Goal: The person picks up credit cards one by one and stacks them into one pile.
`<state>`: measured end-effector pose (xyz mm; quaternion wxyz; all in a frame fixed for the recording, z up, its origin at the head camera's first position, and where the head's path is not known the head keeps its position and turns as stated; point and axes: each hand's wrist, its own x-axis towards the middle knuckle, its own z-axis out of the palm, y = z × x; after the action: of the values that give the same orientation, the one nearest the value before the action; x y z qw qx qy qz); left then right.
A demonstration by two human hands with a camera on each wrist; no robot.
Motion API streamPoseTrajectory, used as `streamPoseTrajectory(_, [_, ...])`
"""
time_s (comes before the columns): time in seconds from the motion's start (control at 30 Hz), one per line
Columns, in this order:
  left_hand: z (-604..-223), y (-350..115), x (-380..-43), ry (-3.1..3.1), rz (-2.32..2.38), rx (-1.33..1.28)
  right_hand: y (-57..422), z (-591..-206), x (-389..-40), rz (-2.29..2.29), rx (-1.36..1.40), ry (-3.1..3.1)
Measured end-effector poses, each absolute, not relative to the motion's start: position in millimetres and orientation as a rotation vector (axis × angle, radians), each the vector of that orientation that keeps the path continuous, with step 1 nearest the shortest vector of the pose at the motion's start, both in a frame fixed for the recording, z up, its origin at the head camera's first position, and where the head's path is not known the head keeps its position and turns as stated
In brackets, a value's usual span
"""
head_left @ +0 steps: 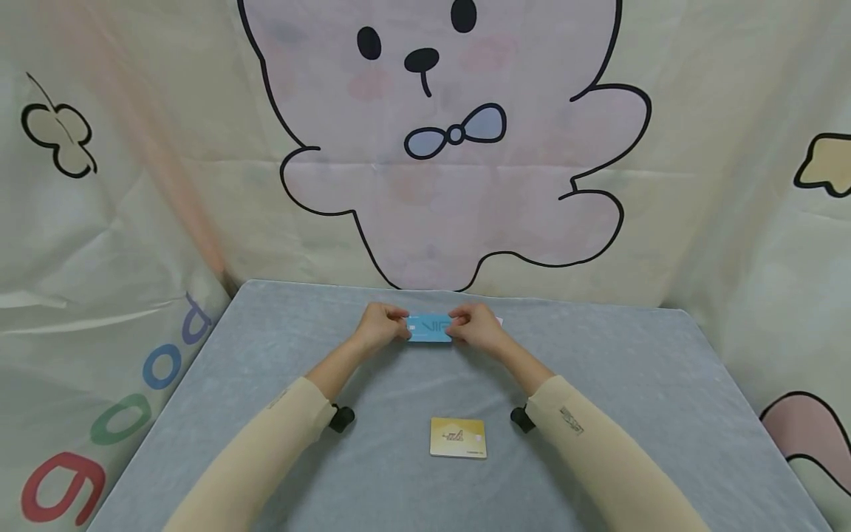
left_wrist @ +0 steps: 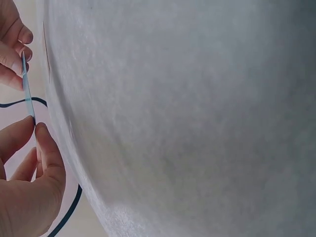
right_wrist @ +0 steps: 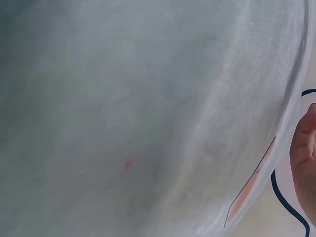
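A light blue card with "VIP" lettering [head_left: 428, 327] is held up near the far edge of the table. My left hand [head_left: 382, 326] pinches its left end between thumb and fingers, while my right hand [head_left: 479, 325] pinches the right end. From the left wrist view the card [left_wrist: 28, 96] appears almost edge-on, a thin strip between both hands. A yellow card [head_left: 458, 437] lies flat on the cloth, nearer to me, between my forearms. Only part of my right hand [right_wrist: 303, 158] shows in the right wrist view.
Grey-blue cloth [head_left: 266, 443] covers the table. A flat, pinkish thing [right_wrist: 249, 185] lies by the far edge, mostly hidden behind my right hand in the head view. Printed curtains [head_left: 425, 222] hang behind the table and at both sides.
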<state>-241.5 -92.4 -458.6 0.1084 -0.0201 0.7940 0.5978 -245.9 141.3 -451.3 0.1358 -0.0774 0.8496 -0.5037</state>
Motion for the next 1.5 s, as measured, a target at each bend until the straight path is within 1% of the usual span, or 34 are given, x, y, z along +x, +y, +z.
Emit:
streamPoseTrajectory(0.33, [-453, -91, -232, 2.283, 1.769, -0.076, 150, -451, -238, -1.515, -0.258, 2.416])
streamPoseTrajectory(0.5, [-451, -90, -227, 2.254, 1.784, -0.075, 152, -451, -234, -1.532, -0.234, 2.406])
streamPoseTrajectory(1.5, [-460, -82, -200, 2.138, 1.848, -0.005, 174, -452, -202, -1.549, -0.24, 2.314])
